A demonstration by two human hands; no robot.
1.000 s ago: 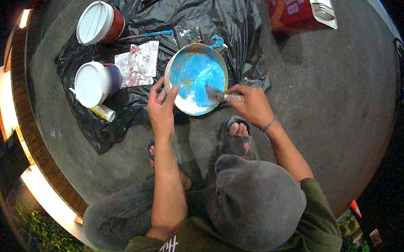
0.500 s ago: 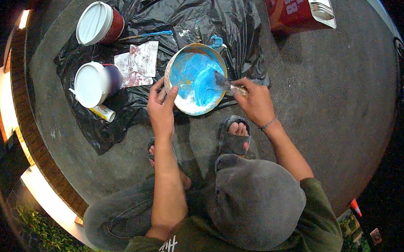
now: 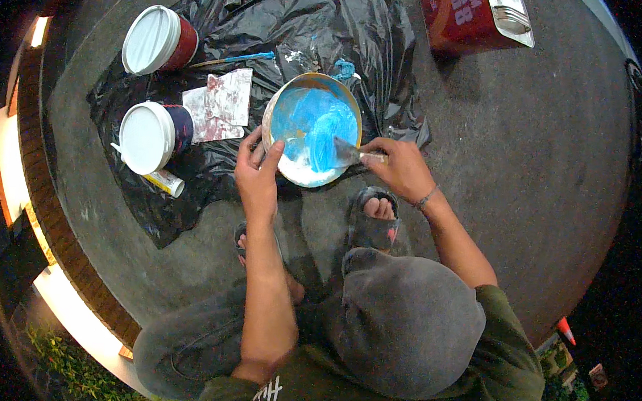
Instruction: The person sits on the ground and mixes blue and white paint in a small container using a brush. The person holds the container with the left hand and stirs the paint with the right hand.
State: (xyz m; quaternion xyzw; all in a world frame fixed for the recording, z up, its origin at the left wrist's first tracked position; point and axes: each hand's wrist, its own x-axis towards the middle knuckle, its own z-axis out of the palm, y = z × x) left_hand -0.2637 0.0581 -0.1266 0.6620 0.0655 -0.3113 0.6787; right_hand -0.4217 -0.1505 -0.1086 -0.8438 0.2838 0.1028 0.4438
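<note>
A round bowl [image 3: 269, 118] with a pale rim stands tilted on the plastic sheet. Inside it lies a thick blue paste [image 3: 325, 121], streaked with white toward its near side. My left hand [image 3: 257, 172] grips the bowl's left near wall, thumb on the rim and fingers around the outside. In my right hand [image 3: 401, 168] is a putty knife [image 3: 347, 152], held by its handle. Its blade dips into the paste at the bowl's right near side, and the blade's tip is hard to make out there.
Black plastic sheeting [image 3: 183, 204] covers the ground. On it are two lidded tubs [image 3: 144, 39], a stained white sheet [image 3: 228, 97], a blue-tipped stick [image 3: 249, 56], a yellow-white tube [image 3: 166, 183] and a blue lump [image 3: 344, 69]. A red square tin [image 3: 464, 23] stands far right.
The putty knife and my right hand have moved slightly down and left through the paste, reshaping its blue swirl. My left hand keeps its hold on the bowl.
</note>
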